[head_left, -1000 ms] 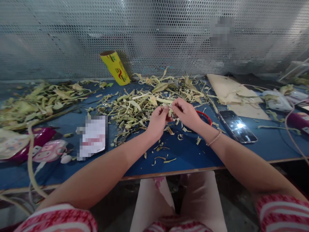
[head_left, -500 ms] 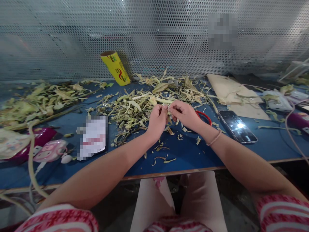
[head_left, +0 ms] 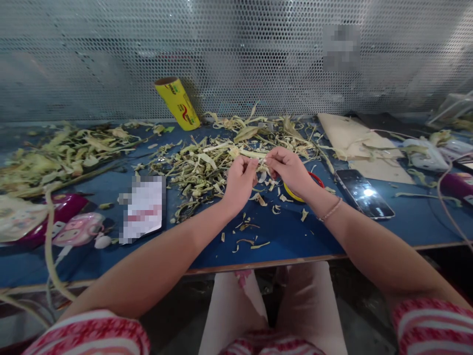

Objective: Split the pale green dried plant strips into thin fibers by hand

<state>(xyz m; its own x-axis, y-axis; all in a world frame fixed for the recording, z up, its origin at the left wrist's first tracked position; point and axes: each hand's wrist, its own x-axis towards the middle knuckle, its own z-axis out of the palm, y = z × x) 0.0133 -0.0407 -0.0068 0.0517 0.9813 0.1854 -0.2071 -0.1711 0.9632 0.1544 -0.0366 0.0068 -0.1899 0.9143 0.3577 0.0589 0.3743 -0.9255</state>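
Observation:
My left hand (head_left: 239, 181) is closed in a pinch over the front of a heap of dried plant pieces (head_left: 199, 165). My right hand (head_left: 288, 170) pinches just to its right, a small gap between the two sets of fingertips. A small pale plant piece (head_left: 262, 161) shows between them; its exact shape is too small to make out. Under my right hand lie a red ring (head_left: 317, 178) and a yellow ring (head_left: 291, 193), both partly hidden by the hand and wrist. Loose pale scraps (head_left: 260, 198) are scattered below my fingers.
A yellow wrap tube (head_left: 180, 106) leans by the perforated metal panel (head_left: 240, 54). More dried leaves (head_left: 70, 155) lie left. A phone (head_left: 364, 194) and tan cardboard (head_left: 347, 135) are right. A printed paper (head_left: 144, 209) and a pink gadget (head_left: 79, 229) sit on the blue tabletop (head_left: 288, 236).
My right hand has shifted slightly right and away from my left, widening the gap between the fingertips. The yellow ring has come into view under the right hand.

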